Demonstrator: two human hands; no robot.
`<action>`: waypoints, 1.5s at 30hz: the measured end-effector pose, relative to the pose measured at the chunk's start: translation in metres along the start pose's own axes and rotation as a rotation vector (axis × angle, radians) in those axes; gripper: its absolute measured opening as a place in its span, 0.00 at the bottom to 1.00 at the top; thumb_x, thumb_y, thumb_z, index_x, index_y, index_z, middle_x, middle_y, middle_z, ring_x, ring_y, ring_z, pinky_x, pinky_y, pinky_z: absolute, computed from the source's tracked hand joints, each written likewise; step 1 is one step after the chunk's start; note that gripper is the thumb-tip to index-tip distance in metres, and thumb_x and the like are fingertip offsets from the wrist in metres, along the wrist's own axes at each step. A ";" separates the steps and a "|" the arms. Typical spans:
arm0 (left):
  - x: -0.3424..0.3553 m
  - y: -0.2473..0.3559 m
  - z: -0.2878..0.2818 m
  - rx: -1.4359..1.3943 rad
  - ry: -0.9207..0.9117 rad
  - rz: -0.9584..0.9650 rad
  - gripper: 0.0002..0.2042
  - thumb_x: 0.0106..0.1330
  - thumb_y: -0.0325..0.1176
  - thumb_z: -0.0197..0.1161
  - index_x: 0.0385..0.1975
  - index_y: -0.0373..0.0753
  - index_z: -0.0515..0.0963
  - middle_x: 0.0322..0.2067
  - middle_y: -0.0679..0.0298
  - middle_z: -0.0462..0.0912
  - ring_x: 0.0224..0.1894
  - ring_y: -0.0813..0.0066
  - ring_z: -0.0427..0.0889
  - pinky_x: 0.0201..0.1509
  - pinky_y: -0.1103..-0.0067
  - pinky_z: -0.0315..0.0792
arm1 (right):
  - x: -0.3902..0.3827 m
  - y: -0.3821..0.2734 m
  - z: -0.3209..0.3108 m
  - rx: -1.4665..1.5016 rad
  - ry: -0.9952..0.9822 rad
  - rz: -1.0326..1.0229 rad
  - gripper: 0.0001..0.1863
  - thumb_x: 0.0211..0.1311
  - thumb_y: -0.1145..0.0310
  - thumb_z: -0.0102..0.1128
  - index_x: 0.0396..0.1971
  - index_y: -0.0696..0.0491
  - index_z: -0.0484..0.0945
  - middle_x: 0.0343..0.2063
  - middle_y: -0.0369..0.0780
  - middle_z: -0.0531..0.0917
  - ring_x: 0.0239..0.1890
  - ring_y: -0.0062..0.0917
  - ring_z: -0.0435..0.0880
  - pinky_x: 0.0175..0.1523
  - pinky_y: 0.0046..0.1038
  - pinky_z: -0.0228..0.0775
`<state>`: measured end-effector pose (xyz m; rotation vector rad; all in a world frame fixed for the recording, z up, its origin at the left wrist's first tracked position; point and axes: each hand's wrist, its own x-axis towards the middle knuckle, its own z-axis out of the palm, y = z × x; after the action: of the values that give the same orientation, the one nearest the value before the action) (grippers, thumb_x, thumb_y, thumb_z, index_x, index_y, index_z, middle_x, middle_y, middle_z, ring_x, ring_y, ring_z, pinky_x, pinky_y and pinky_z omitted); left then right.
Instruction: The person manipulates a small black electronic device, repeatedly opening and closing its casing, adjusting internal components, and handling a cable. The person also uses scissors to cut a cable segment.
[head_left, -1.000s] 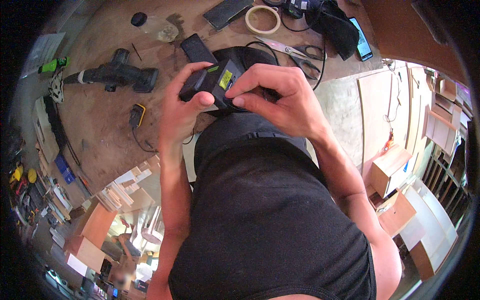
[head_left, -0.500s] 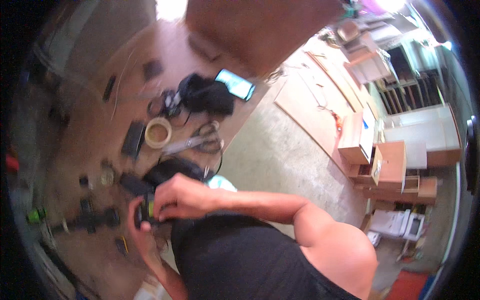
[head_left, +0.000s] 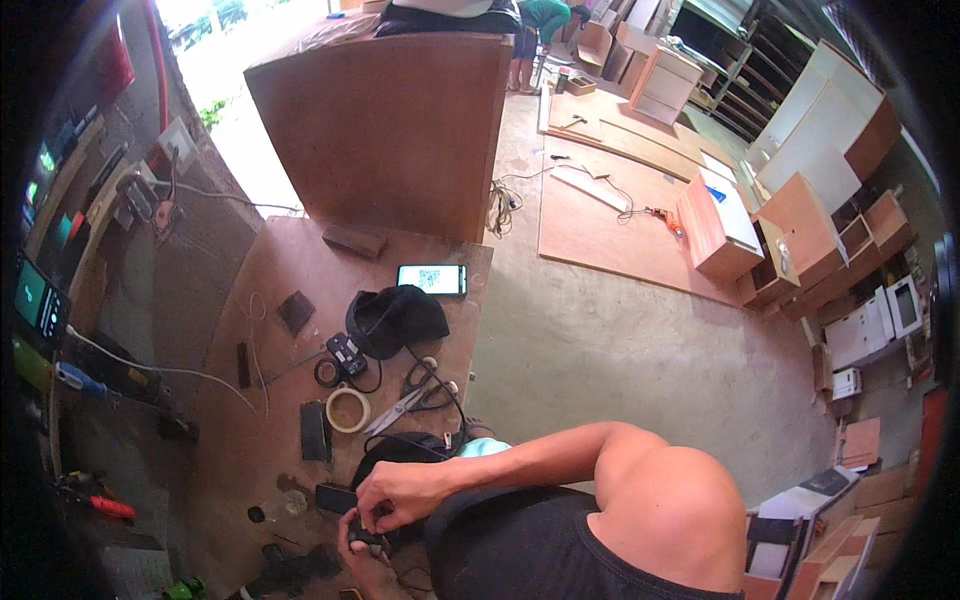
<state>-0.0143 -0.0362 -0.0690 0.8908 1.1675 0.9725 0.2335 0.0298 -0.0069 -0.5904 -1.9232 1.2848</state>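
Note:
Low in the view, my left hand (head_left: 357, 553) holds a small dark device (head_left: 366, 541) with its fingers curled round it. Over it, my right hand (head_left: 405, 494) has its fingertips pinched together against the device's top; what lies between them is too small to make out. Next to the hands, a dark rectangular block (head_left: 334, 497) rests on the wooden worktop (head_left: 235, 340), with a black bag-like item (head_left: 408, 450) just beyond. Farther off are a roll of tape (head_left: 348, 410), scissors (head_left: 396, 411), a black cloth item (head_left: 402, 322) and a phone (head_left: 432, 280) with a lit screen.
A large wooden cabinet (head_left: 380, 130) stands at the worktop's far end. Wall shelves (head_left: 85, 220) with tools and cables line the left. Boards, an orange power drill (head_left: 664, 221) and drawer boxes (head_left: 712, 225) lie to the right. A person in green (head_left: 545, 18) bends far back.
My view has swung up and left, so the worktop and hands appear lower. Both hands stay together at the device; my right fingers have shifted over it and now hide more of it.

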 end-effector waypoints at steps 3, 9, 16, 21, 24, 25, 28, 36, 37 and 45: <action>0.003 0.000 0.010 -0.039 -0.029 0.082 0.53 0.50 0.80 0.74 0.56 0.31 0.76 0.35 0.65 0.82 0.32 0.79 0.83 0.33 0.83 0.78 | -0.004 0.000 0.001 0.043 -0.004 0.021 0.07 0.59 0.67 0.72 0.36 0.52 0.91 0.31 0.41 0.87 0.31 0.32 0.86 0.36 0.33 0.76; 0.003 -0.007 0.002 0.079 -0.027 0.113 0.54 0.50 0.85 0.68 0.57 0.34 0.76 0.34 0.66 0.82 0.30 0.79 0.82 0.30 0.83 0.75 | -0.006 0.003 0.007 0.106 -0.003 0.057 0.14 0.55 0.66 0.76 0.41 0.53 0.88 0.32 0.40 0.83 0.30 0.32 0.82 0.35 0.33 0.74; -0.005 -0.013 -0.011 0.163 -0.065 0.212 0.58 0.49 0.86 0.66 0.60 0.31 0.75 0.44 0.60 0.80 0.46 0.70 0.82 0.50 0.74 0.77 | -0.010 -0.020 -0.001 -0.015 0.037 0.249 0.41 0.46 0.52 0.81 0.58 0.59 0.77 0.43 0.52 0.85 0.48 0.44 0.86 0.53 0.41 0.78; 0.003 -0.027 -0.009 0.076 -0.034 0.244 0.59 0.45 0.86 0.70 0.61 0.34 0.75 0.38 0.64 0.82 0.31 0.77 0.81 0.33 0.80 0.76 | -0.016 -0.007 0.005 -0.037 -0.045 0.215 0.42 0.52 0.47 0.77 0.61 0.61 0.80 0.45 0.53 0.86 0.50 0.47 0.87 0.55 0.42 0.79; -0.001 -0.036 -0.011 0.047 0.037 0.262 0.59 0.45 0.86 0.70 0.61 0.33 0.75 0.43 0.62 0.82 0.34 0.76 0.82 0.34 0.79 0.76 | -0.013 -0.010 0.007 -0.051 -0.085 0.188 0.41 0.53 0.47 0.75 0.62 0.61 0.82 0.44 0.54 0.87 0.50 0.48 0.88 0.55 0.42 0.80; -0.002 -0.039 -0.013 0.042 0.049 0.245 0.59 0.45 0.86 0.69 0.61 0.33 0.75 0.45 0.61 0.82 0.35 0.75 0.82 0.34 0.79 0.76 | -0.013 -0.013 0.005 -0.049 -0.092 0.186 0.40 0.54 0.47 0.75 0.62 0.61 0.83 0.44 0.54 0.87 0.49 0.48 0.88 0.54 0.42 0.80; -0.003 -0.050 -0.021 0.037 0.075 0.241 0.58 0.46 0.85 0.69 0.61 0.33 0.75 0.46 0.60 0.82 0.37 0.75 0.82 0.35 0.79 0.76 | -0.011 -0.015 0.003 -0.057 -0.108 0.183 0.39 0.55 0.48 0.74 0.62 0.60 0.84 0.44 0.55 0.88 0.49 0.47 0.89 0.53 0.43 0.81; 0.004 -0.050 -0.030 0.066 -0.055 0.282 0.59 0.49 0.85 0.66 0.63 0.30 0.75 0.52 0.55 0.83 0.48 0.66 0.85 0.50 0.70 0.81 | -0.006 -0.016 0.004 -0.125 -0.151 0.220 0.39 0.57 0.49 0.72 0.65 0.57 0.81 0.39 0.55 0.89 0.41 0.49 0.90 0.48 0.44 0.81; 0.002 -0.042 -0.017 0.084 -0.010 0.286 0.61 0.48 0.88 0.62 0.61 0.27 0.76 0.52 0.54 0.83 0.51 0.65 0.84 0.55 0.68 0.80 | -0.005 -0.022 0.000 -0.110 -0.156 0.259 0.39 0.56 0.47 0.71 0.64 0.58 0.81 0.37 0.55 0.89 0.40 0.50 0.90 0.47 0.44 0.81; 0.001 -0.049 -0.010 -0.012 0.099 0.316 0.58 0.52 0.86 0.64 0.59 0.27 0.77 0.53 0.54 0.82 0.54 0.64 0.83 0.59 0.66 0.80 | 0.000 -0.016 0.003 -0.044 -0.180 0.298 0.38 0.57 0.48 0.71 0.64 0.57 0.81 0.34 0.56 0.88 0.38 0.50 0.90 0.45 0.43 0.81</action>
<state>-0.0174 -0.0508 -0.1164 1.0477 1.1219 1.2900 0.2317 0.0216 0.0071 -0.8331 -2.0708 1.5278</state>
